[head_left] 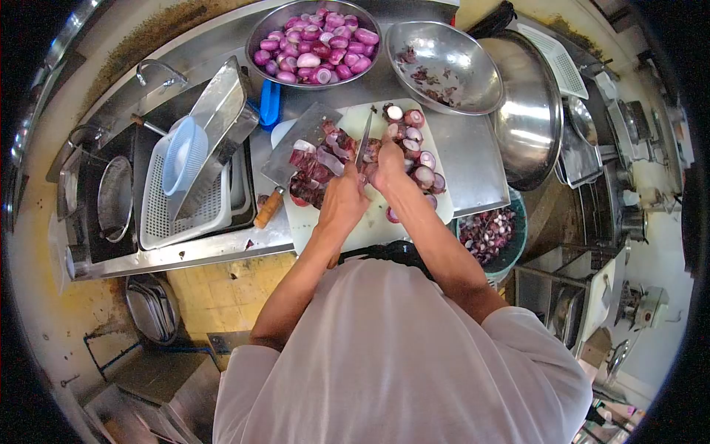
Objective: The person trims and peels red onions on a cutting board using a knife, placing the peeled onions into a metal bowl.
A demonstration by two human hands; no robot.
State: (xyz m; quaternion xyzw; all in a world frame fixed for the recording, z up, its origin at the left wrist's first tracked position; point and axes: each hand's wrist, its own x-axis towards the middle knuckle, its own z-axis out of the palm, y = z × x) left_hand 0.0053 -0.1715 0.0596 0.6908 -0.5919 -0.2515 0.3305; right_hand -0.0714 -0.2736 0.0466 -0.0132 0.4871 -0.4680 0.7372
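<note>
My left hand [345, 194] is closed around a small knife [364, 140], its blade pointing away from me over the white cutting board [336, 233]. Close beside the blade, my right hand [389, 164] has its fingers curled on a red onion [372, 152], which they partly hide. Loose purple peels [319, 169] are heaped left of the knife. Several trimmed onions [424, 176] lie along the board's right side. A cleaver [302, 144] with a wooden handle rests across the board's left edge, under some of the peels.
Behind the board stand a steel bowl of peeled onions [260, 72] and a steel bowl with scraps [481, 85]. A large pot [525, 111] is at the right. Below the counter edge sits a green bin of peels [518, 240]. Baskets [154, 200] fill the sink at left.
</note>
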